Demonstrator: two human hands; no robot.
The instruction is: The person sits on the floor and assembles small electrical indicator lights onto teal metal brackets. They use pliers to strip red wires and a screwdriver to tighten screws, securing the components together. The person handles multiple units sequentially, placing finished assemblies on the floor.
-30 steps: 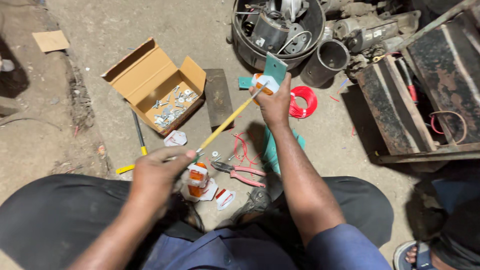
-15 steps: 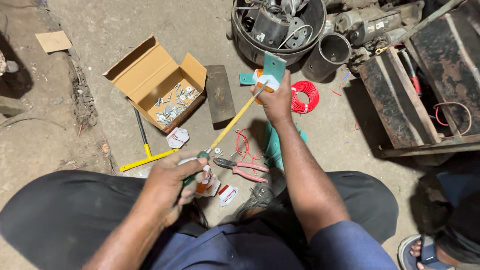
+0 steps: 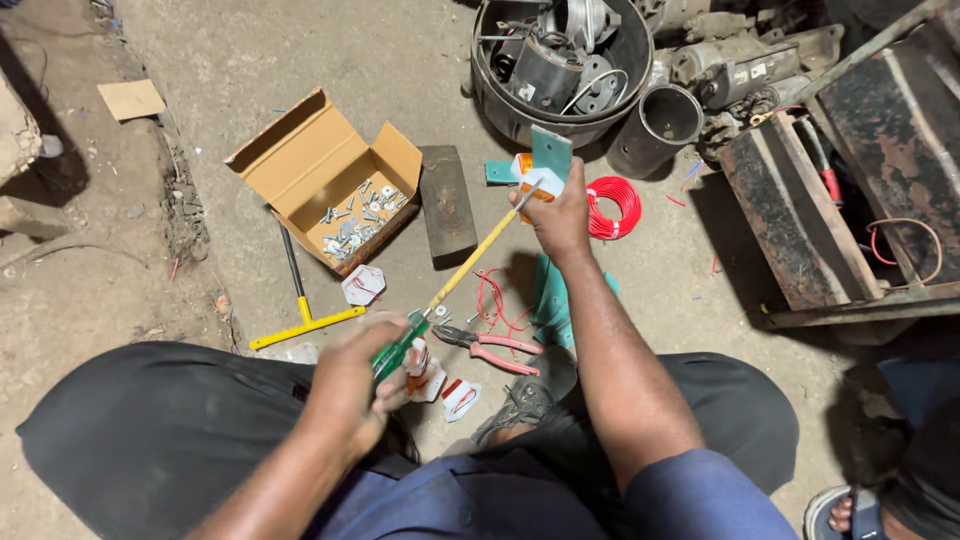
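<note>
Screwdriver (image 3: 455, 282) in left hand (image 3: 350, 385) meets bracket (image 3: 545, 165) in right hand (image 3: 560, 215).

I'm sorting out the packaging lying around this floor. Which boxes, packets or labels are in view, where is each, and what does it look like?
Cardboard box: on the floor left of the dark block, open, brown, small metal parts inside.
Cardboard scrap: far left on the floor, flat, tan.
White packets: one below the box, more by the left hand, white with red marks.
Label: small white rectangle on a grey motor part, upper right.
</note>
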